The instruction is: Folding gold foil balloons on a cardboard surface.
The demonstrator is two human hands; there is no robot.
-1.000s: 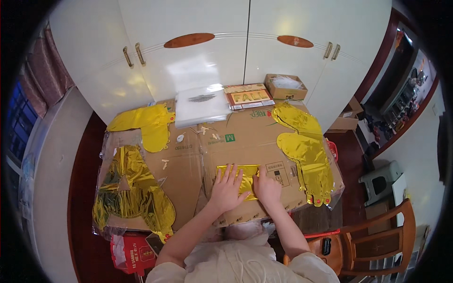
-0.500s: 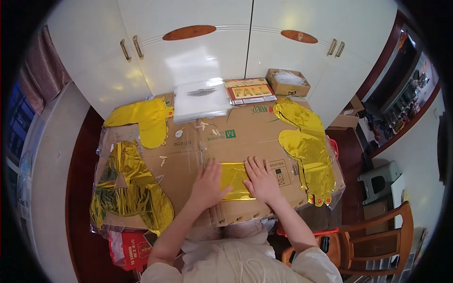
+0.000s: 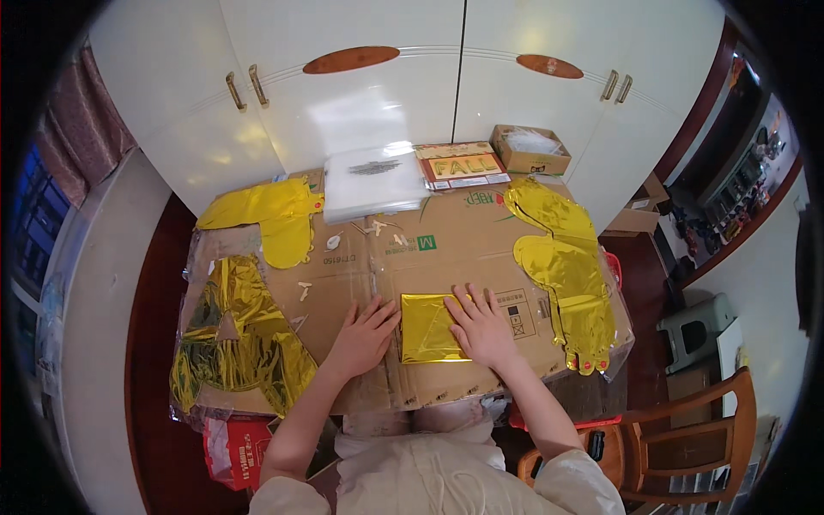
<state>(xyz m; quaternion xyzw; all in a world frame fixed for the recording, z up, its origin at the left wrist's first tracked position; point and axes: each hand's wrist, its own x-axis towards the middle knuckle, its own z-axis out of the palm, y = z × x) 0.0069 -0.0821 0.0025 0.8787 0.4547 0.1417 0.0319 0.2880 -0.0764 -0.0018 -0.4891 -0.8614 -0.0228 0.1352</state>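
A flat, folded rectangle of shiny gold foil lies on the cardboard-covered table in front of me. My right hand rests palm down over its right side, fingers spread, hiding that edge. Just left of the foil, my left hand lies on the cardboard with its fingers apart and nothing in them. An A-shaped gold foil balloon, uninflated, spreads beyond my left forearm. More flat gold foil balloons lie at the right side, and another is at the far left.
Along the back are a stack of clear plastic bags, a printed card with gold letters and a small carton. A white roll and several small pale pieces lie mid-table. A wooden chair stands at the right.
My left hand has slid left off the gold foil onto the cardboard, uncovering the foil's left edge. My right hand stays on the foil's right side. The whole view has shifted slightly.
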